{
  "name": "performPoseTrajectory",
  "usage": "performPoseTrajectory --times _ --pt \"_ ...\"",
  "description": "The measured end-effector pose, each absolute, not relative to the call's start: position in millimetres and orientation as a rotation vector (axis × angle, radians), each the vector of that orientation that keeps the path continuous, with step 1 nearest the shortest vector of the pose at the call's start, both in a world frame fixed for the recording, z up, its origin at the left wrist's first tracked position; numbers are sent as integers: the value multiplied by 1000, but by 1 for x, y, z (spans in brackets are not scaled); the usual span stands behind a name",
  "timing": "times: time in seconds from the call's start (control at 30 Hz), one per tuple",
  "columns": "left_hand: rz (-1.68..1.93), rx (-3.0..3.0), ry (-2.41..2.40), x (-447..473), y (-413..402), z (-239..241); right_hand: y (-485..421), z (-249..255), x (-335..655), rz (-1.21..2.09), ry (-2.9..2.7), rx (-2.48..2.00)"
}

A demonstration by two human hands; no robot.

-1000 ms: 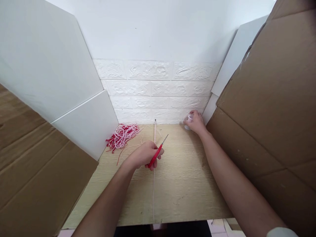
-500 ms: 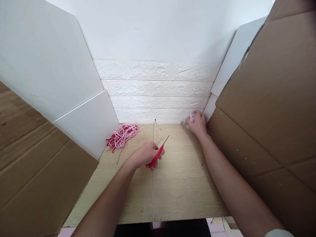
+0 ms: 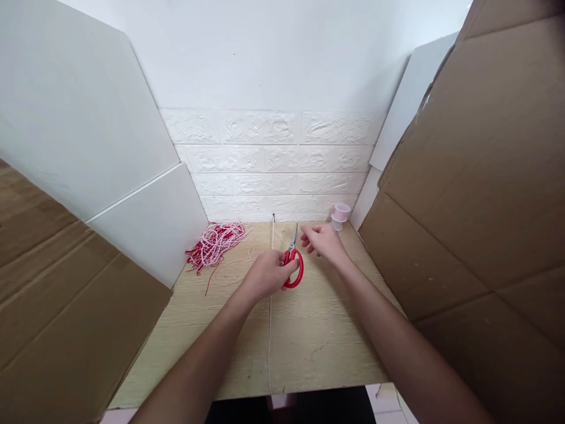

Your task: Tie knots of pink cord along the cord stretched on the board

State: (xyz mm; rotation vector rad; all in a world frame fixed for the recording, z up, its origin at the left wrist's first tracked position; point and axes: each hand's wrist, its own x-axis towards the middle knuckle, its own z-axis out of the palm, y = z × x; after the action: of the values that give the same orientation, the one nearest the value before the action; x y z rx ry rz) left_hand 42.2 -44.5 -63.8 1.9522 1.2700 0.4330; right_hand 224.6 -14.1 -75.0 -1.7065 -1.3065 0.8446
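Since a second ago my right hand has left the small pink spool in the far right corner and come in toward the middle, and the scissors have swung from lying slantwise to pointing their blades at the wall. Tall brown cardboard panels close me in on the right, with more cardboard and white boards leaning on the left, and a white brick-pattern wall behind. Between them lies the pale wooden table. At its back left sits a loose heap of red and pink strings. My left hand is near the table's middle, fingers curled tight around the red handles of the scissors, which stand just right of it with blades closed. My right hand hovers just beside the blades, fingers loosely spread and holding nothing, near the scissors but not touching them. A thin pale cord runs straight from a pin at the foot of the wall, under my left hand, to the near table edge. The spool stands alone against the wall, apart from both hands.
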Motion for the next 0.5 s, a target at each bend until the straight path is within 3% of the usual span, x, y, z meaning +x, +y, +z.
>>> performPoseTrajectory --times 0.17,0.37,0.5 --pt "493 2170 1317 47 -44 -74 -21 -85 209 1159 -1158 -1491" --pt "481 2278 1437 52 -50 -72 -21 -94 201 1127 -959 -1390" --pt "851 2224 1420 55 -55 -67 -18 -91 207 1210 -761 -1305"
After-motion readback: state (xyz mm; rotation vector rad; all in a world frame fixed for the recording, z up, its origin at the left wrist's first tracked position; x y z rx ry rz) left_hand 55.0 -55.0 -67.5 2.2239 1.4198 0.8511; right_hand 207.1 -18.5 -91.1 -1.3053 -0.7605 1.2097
